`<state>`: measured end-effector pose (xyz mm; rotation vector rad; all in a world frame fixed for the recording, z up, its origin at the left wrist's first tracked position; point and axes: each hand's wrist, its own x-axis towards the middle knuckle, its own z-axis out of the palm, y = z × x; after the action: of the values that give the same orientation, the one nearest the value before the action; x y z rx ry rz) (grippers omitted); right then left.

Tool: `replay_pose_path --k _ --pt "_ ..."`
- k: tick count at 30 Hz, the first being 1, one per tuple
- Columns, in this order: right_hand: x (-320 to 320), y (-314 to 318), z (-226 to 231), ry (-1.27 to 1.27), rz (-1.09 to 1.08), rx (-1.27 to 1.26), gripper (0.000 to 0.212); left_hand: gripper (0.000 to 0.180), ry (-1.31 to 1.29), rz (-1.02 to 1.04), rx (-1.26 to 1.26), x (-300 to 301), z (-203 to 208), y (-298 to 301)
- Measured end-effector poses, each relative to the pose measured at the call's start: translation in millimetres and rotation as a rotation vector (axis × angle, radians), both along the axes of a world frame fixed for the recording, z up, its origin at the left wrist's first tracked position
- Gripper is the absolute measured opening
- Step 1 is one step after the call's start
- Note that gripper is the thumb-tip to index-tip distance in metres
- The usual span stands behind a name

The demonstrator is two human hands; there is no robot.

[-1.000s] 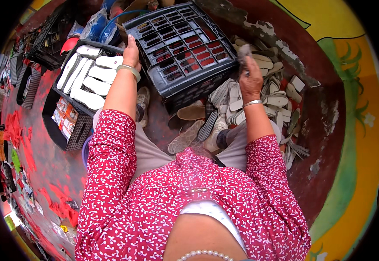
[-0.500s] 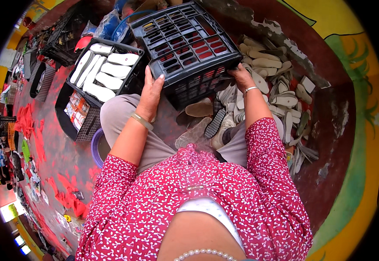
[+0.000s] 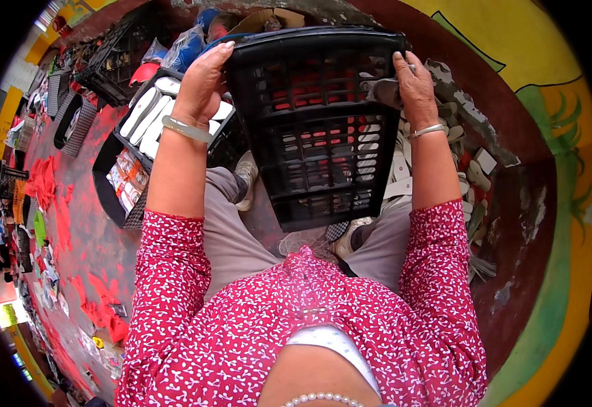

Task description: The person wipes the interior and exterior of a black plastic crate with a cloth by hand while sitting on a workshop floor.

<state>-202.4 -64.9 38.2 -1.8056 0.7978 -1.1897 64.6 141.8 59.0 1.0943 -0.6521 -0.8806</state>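
A black plastic crate (image 3: 309, 142) with slotted walls hangs tilted in front of me, above my knees. My left hand (image 3: 202, 80) grips its far left corner, with the thumb along the rim. At its far right corner my right hand (image 3: 415, 87) is closed round the edge. Beside those right fingers shows a small grey piece (image 3: 385, 92) whose kind I cannot make out. Through the slots I see red and pale shapes, and I cannot tell whether they lie in the crate or behind it. Under its lower edge, a dark patterned sole (image 3: 337, 232) is partly hidden.
Left of the crate stands a black crate of white insoles (image 3: 141, 117), partly covered by my left arm. Near it is a dark box with orange-and-white packets (image 3: 127, 178). Piled pale insoles (image 3: 453, 129) lie at the right by the painted wall (image 3: 513, 142). Red scraps (image 3: 99, 305) litter the floor.
The crate has tipped up toward me, and its slotted side now faces me. Both my hands have moved farther away, up to its far corners. My left shoe has come into sight.
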Motion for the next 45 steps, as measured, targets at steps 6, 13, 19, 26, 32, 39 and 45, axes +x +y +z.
replay_pose_path --k 6,13,19,26,32,39,45 --pt "-14.7 -20.0 -31.8 -0.01 -0.16 0.185 0.046 0.024 0.011 -0.081 0.052 -2.7 -26.2 -27.6" --pt "-7.1 -50.6 -77.6 0.097 -0.23 0.126 0.043 0.045 0.262 0.04 -0.067 -25.4 -78.2 -45.4" --pt "12.6 -57.9 -81.6 0.19 -0.38 -0.008 0.039 0.048 0.375 -0.064 -0.013 -33.9 -116.9 -30.9" --pt "4.0 -4.9 -58.0 -0.254 -0.589 -0.164 0.044 0.032 0.165 0.104 -0.077 -44.6 -106.9 -33.7" --pt "19.2 20.9 -88.3 0.698 -0.636 -0.731 0.048 0.029 -0.095 0.004 -0.213 -66.0 -108.5 -50.3" --pt "6.1 14.4 -97.9 0.444 -0.696 -0.56 0.031 0.029 -0.181 0.151 -0.188 -71.4 -125.8 -56.3" --pt "3.7 -6.9 -74.8 0.368 -0.723 -0.442 0.014 0.037 -0.24 0.102 -0.255 -83.5 -124.3 -65.6"
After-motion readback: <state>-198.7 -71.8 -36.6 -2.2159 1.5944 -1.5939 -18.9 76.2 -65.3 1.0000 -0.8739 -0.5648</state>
